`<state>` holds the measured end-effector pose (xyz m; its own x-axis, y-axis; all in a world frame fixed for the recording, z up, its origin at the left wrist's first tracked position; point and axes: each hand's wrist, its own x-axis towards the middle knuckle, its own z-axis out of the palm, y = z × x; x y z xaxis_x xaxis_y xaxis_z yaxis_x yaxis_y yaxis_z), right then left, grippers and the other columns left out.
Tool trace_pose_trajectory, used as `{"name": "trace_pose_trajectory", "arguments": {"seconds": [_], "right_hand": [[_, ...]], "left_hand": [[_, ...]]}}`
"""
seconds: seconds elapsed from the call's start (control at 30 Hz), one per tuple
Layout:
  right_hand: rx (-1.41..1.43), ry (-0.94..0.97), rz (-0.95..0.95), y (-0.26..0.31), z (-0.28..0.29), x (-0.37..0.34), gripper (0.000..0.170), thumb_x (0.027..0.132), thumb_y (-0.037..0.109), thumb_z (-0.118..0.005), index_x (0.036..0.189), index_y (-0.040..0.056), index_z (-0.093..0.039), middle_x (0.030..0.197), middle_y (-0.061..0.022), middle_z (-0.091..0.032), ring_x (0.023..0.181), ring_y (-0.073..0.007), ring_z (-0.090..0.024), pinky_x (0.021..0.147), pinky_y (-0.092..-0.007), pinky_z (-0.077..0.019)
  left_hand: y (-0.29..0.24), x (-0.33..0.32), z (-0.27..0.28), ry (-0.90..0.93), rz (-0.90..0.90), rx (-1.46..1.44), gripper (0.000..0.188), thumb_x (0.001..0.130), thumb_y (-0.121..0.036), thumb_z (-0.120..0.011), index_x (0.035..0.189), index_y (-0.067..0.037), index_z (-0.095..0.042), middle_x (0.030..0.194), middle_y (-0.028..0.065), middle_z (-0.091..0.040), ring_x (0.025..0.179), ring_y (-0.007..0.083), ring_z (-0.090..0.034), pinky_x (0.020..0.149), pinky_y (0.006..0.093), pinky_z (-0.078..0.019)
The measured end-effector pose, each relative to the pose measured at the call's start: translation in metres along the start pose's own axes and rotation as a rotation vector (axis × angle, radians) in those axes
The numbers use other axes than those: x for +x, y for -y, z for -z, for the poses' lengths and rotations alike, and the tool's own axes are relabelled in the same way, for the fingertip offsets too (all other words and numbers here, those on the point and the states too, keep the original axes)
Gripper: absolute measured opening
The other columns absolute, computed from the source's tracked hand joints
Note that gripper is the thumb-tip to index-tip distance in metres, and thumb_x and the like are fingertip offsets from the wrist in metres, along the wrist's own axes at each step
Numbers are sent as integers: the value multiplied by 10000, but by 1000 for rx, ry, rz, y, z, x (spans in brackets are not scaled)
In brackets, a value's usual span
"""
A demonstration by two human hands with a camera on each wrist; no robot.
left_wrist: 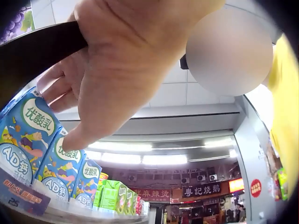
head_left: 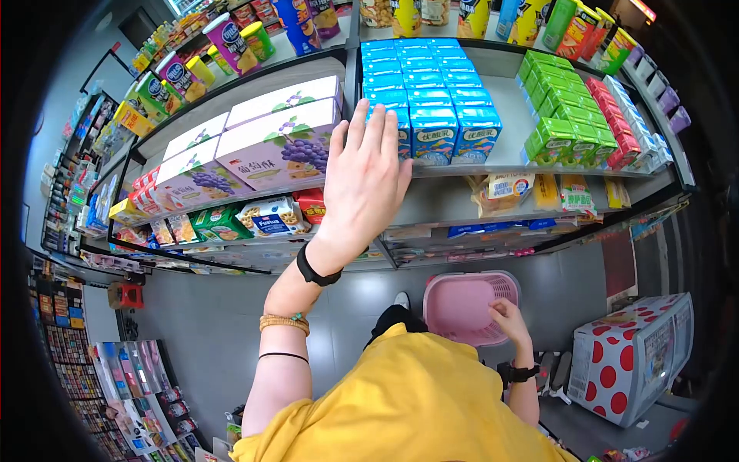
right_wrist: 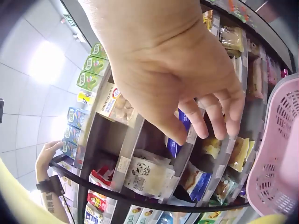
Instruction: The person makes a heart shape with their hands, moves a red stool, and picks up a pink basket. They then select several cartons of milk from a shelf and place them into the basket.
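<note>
My left hand reaches up to the shelf, its fingers extended over the left column of blue drink cartons. In the left wrist view its fingertips lie against the top of a blue carton, and the thumb overlaps the front of the neighbouring one. The cartons stand upright in rows. Low at my side, my right hand hangs loosely curled and holds nothing, over the edge of a pink basket on the floor. The right wrist view shows that hand before the lower shelves.
Purple-and-white grape boxes stand left of the blue cartons. To their right are green cartons and red ones. Packaged snacks fill the shelf below; chip cans line the one above. A red-dotted white case sits at right.
</note>
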<state>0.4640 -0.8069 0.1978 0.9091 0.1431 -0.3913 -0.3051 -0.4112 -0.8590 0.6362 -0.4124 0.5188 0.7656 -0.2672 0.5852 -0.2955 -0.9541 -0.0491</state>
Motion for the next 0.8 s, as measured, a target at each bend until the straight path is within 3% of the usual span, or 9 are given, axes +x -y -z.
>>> {"name": "trace_pose_trajectory", "arguments": {"seconds": [0.17, 0.33, 0.43, 0.53, 0.67, 0.8], "right_hand": [[-80, 8, -28, -31, 0, -1, 231, 907, 84, -668, 1120, -2, -647, 914, -48, -676, 861, -112, -630, 767, -277, -520], [-265, -25, -46, -120, 5, -8, 282, 861, 128, -693, 1105, -9, -659, 958, -101, -713, 878, -170, -676, 787, -328, -541], [-235, -40, -115, -201, 3, -16, 283, 855, 168, -709, 1085, 7, -674, 931, -109, -714, 862, -189, -682, 788, -345, -545], [-160, -70, -134, -243, -2, -39, 253, 858, 182, -715, 1045, 14, -690, 893, -105, -715, 858, -189, -682, 781, -344, -545], [-161, -139, -330, -310, -16, -65, 235, 852, 203, -736, 980, 9, -702, 830, -74, -715, 702, -168, -678, 670, -338, -556], [117, -124, -607, -303, -17, -100, 208, 872, 181, -693, 997, 15, -694, 815, -83, -709, 644, -183, -679, 579, -306, -539]], "left_hand": [[-3, 3, 1, 50, -33, -35, 661, 849, -257, -737, 1410, -6, -496, 1462, 198, -490, 1376, 364, -446, 1116, 476, -367], [2, 26, 7, 152, -115, -103, 740, 873, -335, -728, 1504, -88, -430, 1534, 198, -426, 1408, 373, -417, 1139, 477, -363], [5, 38, -4, 245, -104, -91, 789, 913, -401, -689, 1560, -111, -342, 1585, 199, -355, 1461, 381, -339, 1167, 478, -326], [10, 36, -15, 320, -93, -99, 769, 947, -395, -651, 1588, -160, -298, 1619, 185, -305, 1493, 376, -285, 1188, 471, -285], [9, 36, -17, 297, -112, -67, 689, 963, -328, -621, 1564, -141, -340, 1605, 183, -333, 1481, 371, -311, 1160, 490, -327], [10, 36, -18, 288, -125, -116, 639, 969, -209, -604, 1554, -119, -363, 1600, 194, -339, 1484, 365, -309, 1194, 445, -287]]}}
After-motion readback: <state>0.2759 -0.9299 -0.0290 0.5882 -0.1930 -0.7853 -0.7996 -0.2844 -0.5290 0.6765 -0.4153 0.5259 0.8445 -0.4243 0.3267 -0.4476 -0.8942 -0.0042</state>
